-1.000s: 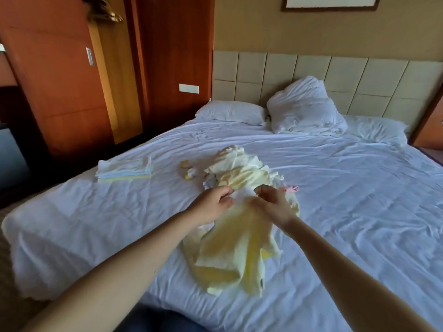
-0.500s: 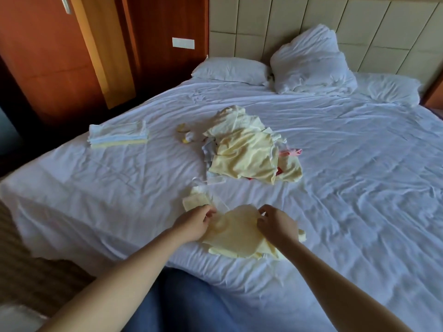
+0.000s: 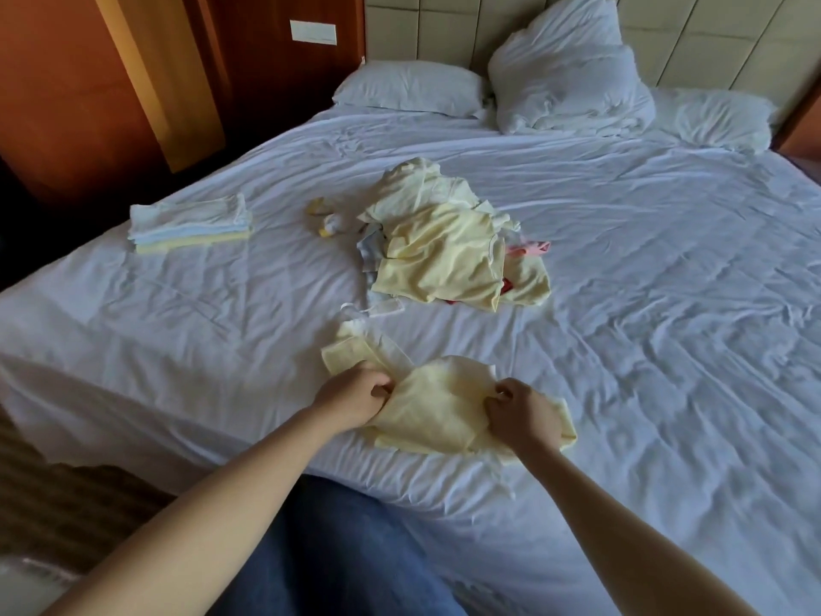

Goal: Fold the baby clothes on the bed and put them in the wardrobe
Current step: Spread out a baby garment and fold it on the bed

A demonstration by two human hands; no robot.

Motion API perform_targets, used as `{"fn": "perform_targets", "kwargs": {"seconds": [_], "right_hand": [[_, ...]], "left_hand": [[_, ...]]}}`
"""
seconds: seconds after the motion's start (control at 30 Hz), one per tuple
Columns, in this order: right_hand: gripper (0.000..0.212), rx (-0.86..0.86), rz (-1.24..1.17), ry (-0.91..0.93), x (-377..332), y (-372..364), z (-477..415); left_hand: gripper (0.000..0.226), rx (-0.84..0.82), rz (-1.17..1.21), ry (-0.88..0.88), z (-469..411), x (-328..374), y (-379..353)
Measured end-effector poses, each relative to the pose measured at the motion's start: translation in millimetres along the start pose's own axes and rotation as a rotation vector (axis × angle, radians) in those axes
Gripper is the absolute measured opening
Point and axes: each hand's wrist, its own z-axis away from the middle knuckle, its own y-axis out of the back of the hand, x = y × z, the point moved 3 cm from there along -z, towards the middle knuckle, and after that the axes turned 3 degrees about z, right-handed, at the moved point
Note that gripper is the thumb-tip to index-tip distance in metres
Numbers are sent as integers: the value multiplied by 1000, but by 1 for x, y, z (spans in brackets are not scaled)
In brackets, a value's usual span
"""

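- My L hand (image 3: 355, 400) & R hand (image 3: 520, 413) each pinch the yellow garment (image 3: 437, 404), fingers curled tight, flat near bed's (image 3: 666, 304) front edge.
- Unfolded pile (image 3: 444, 255) mid-bed; folded stack (image 3: 189, 224) by left edge.

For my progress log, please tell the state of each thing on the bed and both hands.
yellow baby garment: unfolded, lying on the bed sheet
left hand: pinches the garment
right hand: pinches the garment
clothes pile: unfolded, heaped
folded stack: folded, neat
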Motion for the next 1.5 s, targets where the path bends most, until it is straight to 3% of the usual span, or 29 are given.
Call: {"fn": "perform_targets", "kwargs": {"seconds": [0.17, 0.3, 0.4, 0.53, 0.67, 0.8, 0.93, 1.0, 1.07, 1.2, 1.33, 1.4, 1.5], "right_hand": [[14, -54, -202, 2, 2, 13, -9], [24, -19, -382, 42, -9, 37, -29], [30, 9, -376, 114, -22, 61, -45], [35, -3, -292, 229, -28, 88, -63], [31, -67, -84, 287, -25, 112, -68], [33, -101, 87, 322, -28, 128, -66], [30, -51, 223, 323, -34, 142, -68], [21, -51, 151, 300, -36, 149, -70], [19, -93, -76, 261, -38, 152, -70], [11, -175, -407, 181, -47, 150, -63], [16, -151, -324, 236, -50, 148, -59], [20, -126, -277, 265, -51, 147, -56], [18, -117, -282, 263, -50, 145, -54]], "left_hand": [[13, 108, 206, 42, -10, 8, 11], [15, 303, 416, 92, -23, 21, 46], [17, 333, 436, 126, -27, 26, 73], [38, 261, 396, 83, -30, 30, 94], [43, 130, 231, 123, -36, 33, 110], [41, 86, 63, 119, -39, 46, 122], [29, 169, 126, 65, -42, 51, 132], [23, 186, 177, 48, -43, 53, 137], [19, 154, 224, 21, -40, 60, 142], [17, -10, 261, 26, -33, 68, 151], [15, -198, 215, 118, -26, 58, 145], [6, -207, 213, 150, -22, 59, 140], [23, -180, 286, 189, -20, 61, 133]]}}
